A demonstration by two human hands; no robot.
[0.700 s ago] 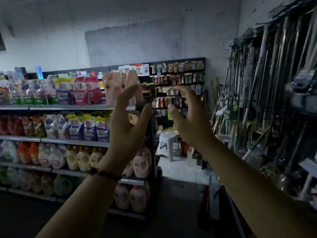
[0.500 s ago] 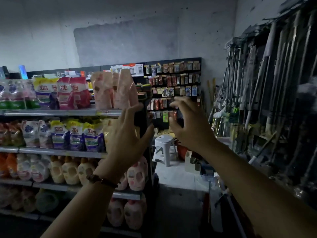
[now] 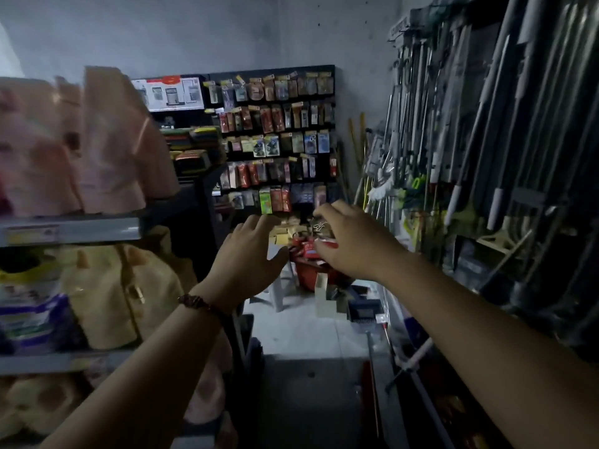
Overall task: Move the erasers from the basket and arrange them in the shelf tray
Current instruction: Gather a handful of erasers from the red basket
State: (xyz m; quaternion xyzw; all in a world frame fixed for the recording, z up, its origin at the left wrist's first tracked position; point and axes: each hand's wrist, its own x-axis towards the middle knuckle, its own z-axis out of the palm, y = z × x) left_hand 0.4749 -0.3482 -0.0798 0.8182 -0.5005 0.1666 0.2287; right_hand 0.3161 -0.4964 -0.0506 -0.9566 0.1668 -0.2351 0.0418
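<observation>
Showing the approach step: left hand (image 3: 249, 257) and right hand (image 3: 353, 244) stretch toward the red basket (image 3: 308, 276) beside the white stool (image 3: 278, 294) at the aisle's far end, both with loosely spread fingers, holding nothing. Small red-and-white packs (image 3: 306, 247) at the basket's rim are probably the erasers. Next move likely: close in, then pinch one pack. The right hand covers the basket's right edge; the shelf tray cannot be identified in the dim light.
</observation>
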